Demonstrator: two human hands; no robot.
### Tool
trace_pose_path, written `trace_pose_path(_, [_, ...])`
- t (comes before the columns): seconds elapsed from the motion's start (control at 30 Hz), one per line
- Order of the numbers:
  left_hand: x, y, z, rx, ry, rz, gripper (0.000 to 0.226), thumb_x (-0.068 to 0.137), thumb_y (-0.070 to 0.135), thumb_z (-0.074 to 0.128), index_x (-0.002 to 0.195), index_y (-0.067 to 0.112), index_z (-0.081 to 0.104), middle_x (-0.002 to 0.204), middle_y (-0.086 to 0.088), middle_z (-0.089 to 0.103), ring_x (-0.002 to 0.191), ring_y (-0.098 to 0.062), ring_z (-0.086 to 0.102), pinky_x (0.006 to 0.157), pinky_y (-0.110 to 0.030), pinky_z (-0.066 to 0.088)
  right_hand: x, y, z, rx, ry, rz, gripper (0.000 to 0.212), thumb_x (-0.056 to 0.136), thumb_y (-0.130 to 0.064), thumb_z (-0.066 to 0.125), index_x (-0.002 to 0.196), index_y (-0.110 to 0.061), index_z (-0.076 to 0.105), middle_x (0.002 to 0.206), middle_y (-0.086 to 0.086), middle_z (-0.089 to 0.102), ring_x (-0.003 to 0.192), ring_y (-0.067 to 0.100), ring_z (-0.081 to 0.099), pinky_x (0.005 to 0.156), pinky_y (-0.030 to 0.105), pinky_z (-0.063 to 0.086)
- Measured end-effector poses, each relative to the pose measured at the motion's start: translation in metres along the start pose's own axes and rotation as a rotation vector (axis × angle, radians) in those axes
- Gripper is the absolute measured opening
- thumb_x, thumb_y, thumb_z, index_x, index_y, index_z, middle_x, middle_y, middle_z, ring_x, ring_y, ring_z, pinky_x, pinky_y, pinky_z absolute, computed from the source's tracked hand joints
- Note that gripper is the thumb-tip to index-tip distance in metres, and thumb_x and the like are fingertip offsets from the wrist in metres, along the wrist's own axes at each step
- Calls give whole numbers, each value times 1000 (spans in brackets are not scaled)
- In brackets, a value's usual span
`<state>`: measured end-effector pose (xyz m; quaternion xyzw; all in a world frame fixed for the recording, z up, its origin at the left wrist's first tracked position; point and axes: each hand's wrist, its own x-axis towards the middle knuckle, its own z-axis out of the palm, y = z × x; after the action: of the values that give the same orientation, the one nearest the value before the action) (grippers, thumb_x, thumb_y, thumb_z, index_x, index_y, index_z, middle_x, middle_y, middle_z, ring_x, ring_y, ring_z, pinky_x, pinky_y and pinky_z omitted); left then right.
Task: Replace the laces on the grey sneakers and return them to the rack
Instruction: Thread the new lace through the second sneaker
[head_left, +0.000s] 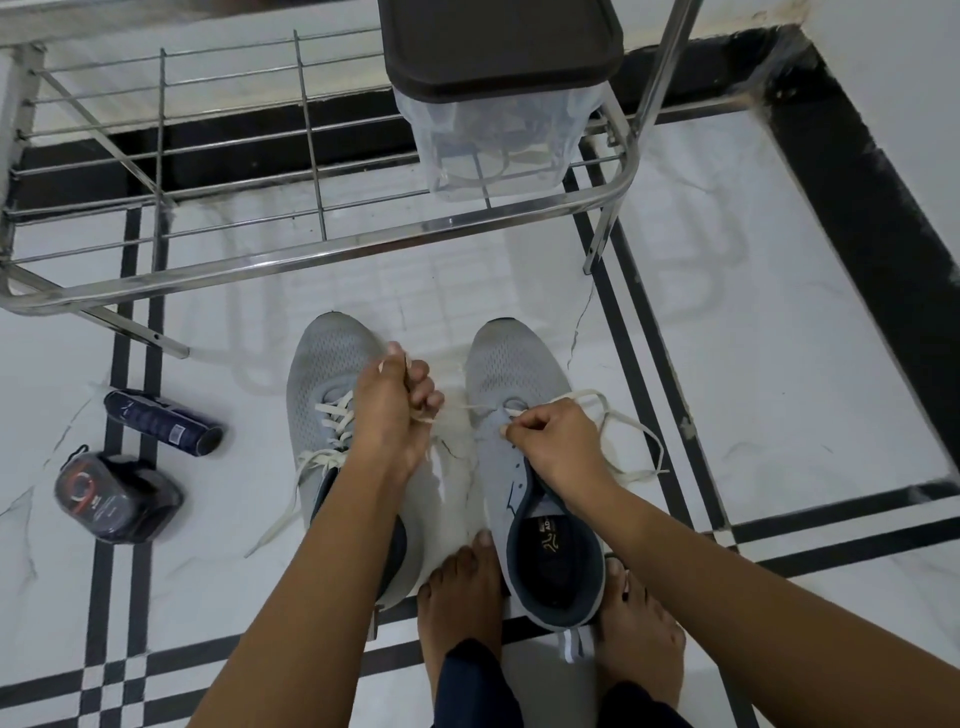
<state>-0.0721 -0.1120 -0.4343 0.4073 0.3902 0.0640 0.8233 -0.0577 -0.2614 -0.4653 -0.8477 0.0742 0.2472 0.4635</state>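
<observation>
Two grey sneakers stand side by side on the tiled floor, toes pointing away from me. The left sneaker (322, 374) is laced with a cream lace whose ends trail to the left. The right sneaker (511, 374) has a cream lace (631, 431) only through its front eyelets, looping out to the right. My left hand (392, 410) is shut on one end of that lace between the shoes. My right hand (553, 441) pinches the lace at the right sneaker's eyelets. The steel shoe rack (322, 244) stands just beyond the shoes.
A clear plastic box with a dark lid (498, 98) sits on the rack. A dark blue tube (163, 423) and a dark packet (117, 496) lie on the floor at left. My bare feet (462, 597) are behind the right sneaker.
</observation>
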Motion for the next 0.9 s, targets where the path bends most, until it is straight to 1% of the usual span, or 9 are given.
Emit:
trace_pose_path(0.07, [0, 2, 0, 602, -49, 140, 13, 97, 27, 46, 90, 16, 43, 62, 0, 42, 44, -8, 36, 39, -14, 34, -2, 0, 1, -6, 17, -24, 12, 80, -11, 71, 81, 0, 74, 80, 13, 72, 65, 9, 57, 55, -2, 35])
trace_pose_path(0.17, [3, -27, -1, 1497, -347, 275, 16, 91, 25, 56, 94, 10, 52, 83, -9, 54, 75, -20, 53, 62, -22, 39, -5, 0, 1, -40, 5, -52, 13, 82, -12, 69, 79, 0, 73, 70, 11, 67, 52, 1, 48, 49, 1, 36])
trace_pose_path(0.23, [6, -33, -1, 1622, -341, 368, 15, 94, 15, 48, 98, 3, 56, 99, -15, 56, 92, -27, 54, 72, -30, 38, -5, 2, 2, -48, 2, -60, 12, 82, -12, 69, 80, -1, 74, 72, 10, 68, 54, 1, 50, 51, 3, 37])
trace_pose_path(0.37, [15, -5, -6, 1336, -50, 531, 23, 97, 21, 46, 100, -1, 55, 95, -6, 52, 81, -19, 49, 61, -23, 26, -3, 7, 4, -17, 46, -68, 16, 81, -14, 71, 79, 1, 73, 80, 14, 70, 69, 12, 57, 55, 4, 38])
trace_pose_path(0.5, [13, -23, 6, 1661, -408, 356, 27, 89, 26, 59, 100, 2, 55, 101, -10, 51, 96, -26, 51, 79, -32, 41, -2, 10, 5, -74, 45, -84, 15, 82, -14, 70, 81, 0, 73, 76, 9, 63, 61, 7, 52, 53, 1, 36])
trace_pose_path(0.6, [21, -34, 5, 1921, -449, 437, 20, 93, 21, 52, 101, 4, 55, 106, -12, 53, 100, -28, 50, 83, -39, 44, -1, 11, 6, -85, 37, -87, 14, 81, -13, 70, 77, 0, 73, 75, 14, 67, 57, 4, 50, 52, 1, 34])
trace_pose_path(0.67, [20, -32, 3, 1686, -379, 515, 12, 94, 13, 49, 95, 5, 58, 98, -6, 55, 93, -21, 50, 77, -29, 42, 0, 13, 5, -76, 55, -96, 18, 81, -14, 71, 74, 3, 72, 75, 19, 67, 60, 12, 54, 53, 2, 34])
trace_pose_path(0.83, [6, 0, 0, 31, 11, 28, 24, 100, 10, 34, 78, 14, 42, 64, -1, 52, 54, -12, 53, 61, -25, 52, -3, 12, 2, 10, 76, -68, 16, 81, -15, 72, 86, 0, 71, 75, -10, 53, 71, 6, 52, 61, -4, 35])
trace_pose_path(0.9, [11, 2, -1, 105, 42, 36, 20, 101, 15, 35, 82, 14, 39, 64, -2, 41, 45, -9, 41, 49, -22, 46, -2, 11, 3, 5, 72, -69, 15, 80, -15, 73, 85, -1, 72, 77, -6, 54, 74, 7, 53, 62, -4, 35])
